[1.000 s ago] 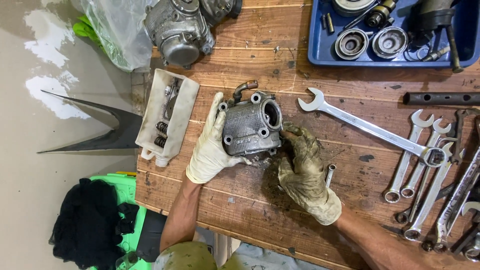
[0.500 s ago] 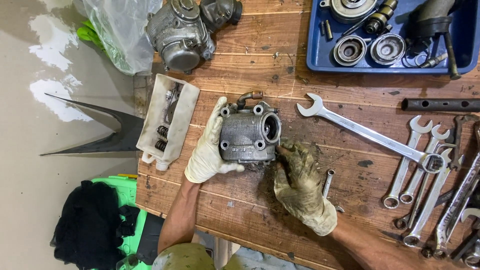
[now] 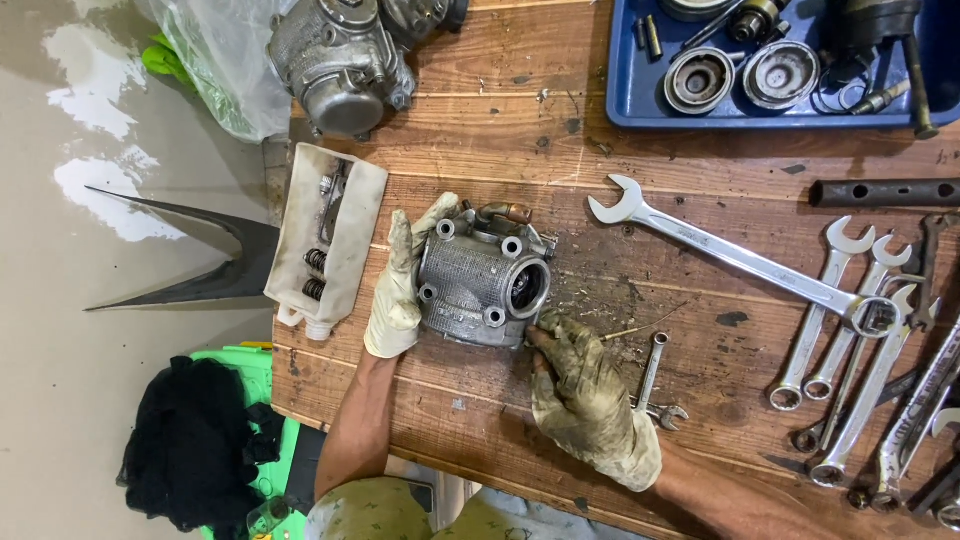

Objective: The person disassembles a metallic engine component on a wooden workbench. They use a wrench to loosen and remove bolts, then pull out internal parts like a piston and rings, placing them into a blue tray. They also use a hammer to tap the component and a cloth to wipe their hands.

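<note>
Cylinder head (image 3: 482, 282), a finned block of dull grey cast metal, lies on the wooden bench (image 3: 520, 130) between your two gloved hands, roughly at the middle of the planks. Its round bore opening faces your right, toward the wrenches, and its long axis runs left to right across the boards, tipped slightly. Raised bolt bosses stand at its corners, and a short brownish pipe stub sticks out along its far edge.

Your left hand (image 3: 400, 290), in a pale, fairly clean glove, is spread flat against the left face of the casting, fingers pointing away from you, bracing it rather than wrapping it. Your right hand (image 3: 585, 395), in a glove caked with dark grease, has its fingers curled, the tips touching the near right corner just below the bore; whether they pinch anything small there, you cannot tell.

Just beside your right hand lies a small combination wrench (image 3: 652, 372), slim and bright. A long open-ended spanner (image 3: 735, 258) slants across the bench farther right, well apart from the casting. Left of your left hand sits a cut white plastic container (image 3: 330, 235) holding coil springs. At the far edge are an engine casing (image 3: 345, 60), rounded and grimy, and a blue tray (image 3: 640, 90) of round metal parts.
</note>
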